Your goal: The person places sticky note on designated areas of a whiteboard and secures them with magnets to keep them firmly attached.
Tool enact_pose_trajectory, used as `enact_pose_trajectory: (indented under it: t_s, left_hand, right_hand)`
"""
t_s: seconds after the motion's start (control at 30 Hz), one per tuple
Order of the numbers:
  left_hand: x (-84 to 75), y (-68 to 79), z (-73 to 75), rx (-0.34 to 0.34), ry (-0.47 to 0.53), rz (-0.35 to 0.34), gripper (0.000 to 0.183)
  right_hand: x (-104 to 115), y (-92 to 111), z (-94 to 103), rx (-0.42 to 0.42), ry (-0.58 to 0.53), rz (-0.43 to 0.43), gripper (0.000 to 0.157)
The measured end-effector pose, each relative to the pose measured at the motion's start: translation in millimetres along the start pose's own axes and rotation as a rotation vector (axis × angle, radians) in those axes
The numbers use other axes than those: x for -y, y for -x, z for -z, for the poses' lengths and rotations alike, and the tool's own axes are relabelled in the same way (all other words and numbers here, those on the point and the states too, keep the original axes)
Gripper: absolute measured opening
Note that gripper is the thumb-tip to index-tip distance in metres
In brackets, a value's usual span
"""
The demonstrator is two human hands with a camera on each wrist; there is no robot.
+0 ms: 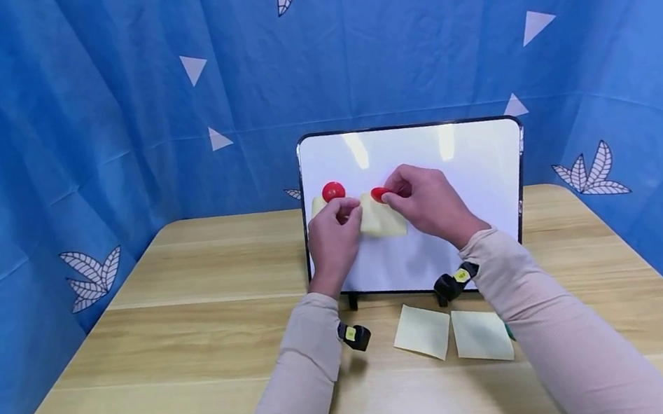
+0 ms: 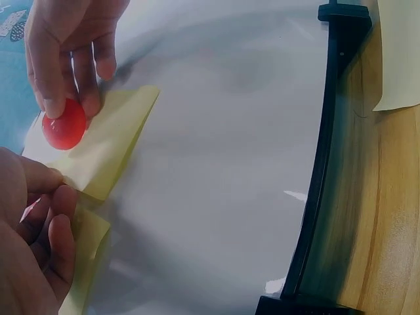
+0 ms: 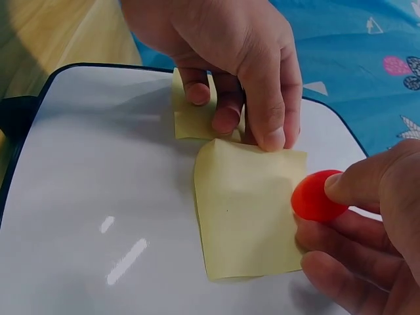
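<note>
red disc (image 3: 319, 198) — pinched in right fingers (image 3: 361, 182) | yellow note (image 3: 249, 213) — edge pinched narrowly by left fingers (image 3: 266, 108)

Blue leaf-print curtain (image 1: 362, 61) behind wooden table (image 1: 199, 353).

A small yellow label (image 1: 461, 276) is marking the black camera (image 1: 447, 288) on the right wrist, and a second yellow label (image 1: 351, 333) is marking the left wrist's camera (image 1: 361, 339); their print is proving too small to read, and no other text is showing.
</note>
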State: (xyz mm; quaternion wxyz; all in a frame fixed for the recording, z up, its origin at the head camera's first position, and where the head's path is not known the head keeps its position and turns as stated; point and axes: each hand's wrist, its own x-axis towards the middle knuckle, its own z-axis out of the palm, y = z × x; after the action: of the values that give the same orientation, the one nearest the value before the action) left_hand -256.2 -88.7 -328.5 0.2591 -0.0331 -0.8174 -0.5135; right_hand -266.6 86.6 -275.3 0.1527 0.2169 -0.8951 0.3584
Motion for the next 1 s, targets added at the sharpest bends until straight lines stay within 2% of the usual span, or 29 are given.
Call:
enact_pose_trajectory:
  t_s: [0.2, 0.33, 0.63, 1.0]
  left_hand:
    - [0.4, -0.5, 2.1, 0.029, 0.014, 0.034, 0.018]
    - [0.2, -1.2, 4.4, 0.075, 0.019, 0.063, 0.021]
    - [0.2, -1.8, 11.4, 0.18, -0.057, 0.113, 0.031]
    - [-1.6, -3.2, 12.0, 0.169, -0.109, 0.097, 0.027]
  right_hand:
    - [1, -3, -1.4, 0.005, 0.048, -0.01, 0.015]
    - [3, -3, -2.2, 0.006, 0.059, -0.017, 0.018]
    - [4, -4, -6.6, 0.006, 0.041, -0.047, 0.021]
    - [8, -6, -6.9, -0.018, 0.1, -0.03, 0.018]
